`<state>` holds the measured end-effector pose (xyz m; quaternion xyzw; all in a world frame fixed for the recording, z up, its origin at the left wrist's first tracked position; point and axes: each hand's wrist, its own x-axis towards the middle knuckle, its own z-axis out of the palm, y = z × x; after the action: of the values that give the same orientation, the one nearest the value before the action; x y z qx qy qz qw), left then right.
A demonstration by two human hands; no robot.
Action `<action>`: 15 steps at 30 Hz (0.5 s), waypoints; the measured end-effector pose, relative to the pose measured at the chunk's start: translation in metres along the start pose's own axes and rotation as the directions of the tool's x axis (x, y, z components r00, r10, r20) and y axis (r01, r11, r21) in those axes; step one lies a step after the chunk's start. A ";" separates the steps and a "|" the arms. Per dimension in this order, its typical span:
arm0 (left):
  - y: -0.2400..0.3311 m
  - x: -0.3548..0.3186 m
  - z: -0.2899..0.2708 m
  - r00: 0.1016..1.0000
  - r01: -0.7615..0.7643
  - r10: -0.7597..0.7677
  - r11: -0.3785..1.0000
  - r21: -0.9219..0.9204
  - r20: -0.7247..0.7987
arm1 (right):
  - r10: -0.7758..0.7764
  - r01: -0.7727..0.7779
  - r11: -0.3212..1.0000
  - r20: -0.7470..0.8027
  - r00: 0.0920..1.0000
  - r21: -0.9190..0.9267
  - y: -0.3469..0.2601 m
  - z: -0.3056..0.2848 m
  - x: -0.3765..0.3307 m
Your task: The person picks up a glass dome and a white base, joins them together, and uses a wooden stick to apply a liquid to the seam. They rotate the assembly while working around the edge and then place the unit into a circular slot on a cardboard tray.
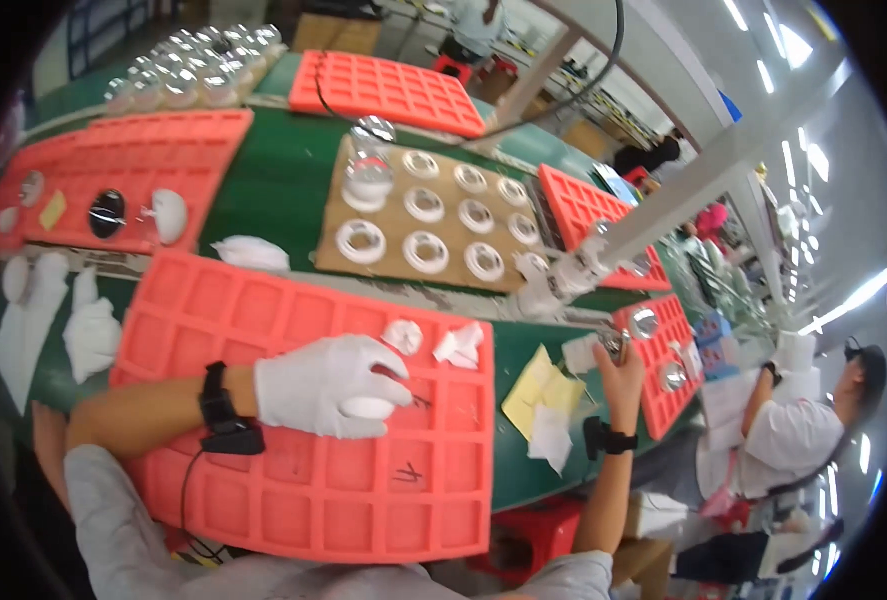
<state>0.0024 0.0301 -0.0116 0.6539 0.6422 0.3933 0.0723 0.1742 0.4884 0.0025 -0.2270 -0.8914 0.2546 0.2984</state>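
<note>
Well, cloths (93, 335): white and crumpled, at the far left of the green table (274, 190)

Left tray (199, 135): pinkish red, carrying a yellow note (54, 209), then a black disc (108, 213), then a white dome (170, 216)

Bulbs (181, 80): clear and shiny, massed behind that tray

Front tray (294, 505): right before me, squared into shallow pockets, beneath my left hand

Left hand (334, 388): gloved in white, my fingers and thumb curled around a white piece (368, 408), which is partly covered; whether it touches the tray I can't tell

Crumples (404, 337): two white ones on the front tray, just beyond my left fingers

Back tray (394, 90): red too, lying past the board (399, 215)

Board: brown, set with white rings (426, 252) in rows; a glass bulb (370, 165) stands at its left side

Yellow paper (529, 392): between the front tray and my right hand

Right hand (622, 375): bare, narrowed on a small shiny part (614, 345) at my fingertips

Right tray (669, 400): just beside that hand, bearing shiny round pieces (645, 322)

Co-worker (799, 440): farther right, in a pale top
</note>
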 end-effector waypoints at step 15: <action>-0.008 -0.005 0.001 1.000 0.011 -0.011 1.000 -0.017 0.016 | -0.153 0.147 0.975 -0.027 0.988 -0.168 -0.104 0.001 -0.044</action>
<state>-0.0022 0.0277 -0.0193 0.6530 0.6417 0.3932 0.0852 0.1790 0.3841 0.0448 -0.1881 -0.9179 0.1518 0.3146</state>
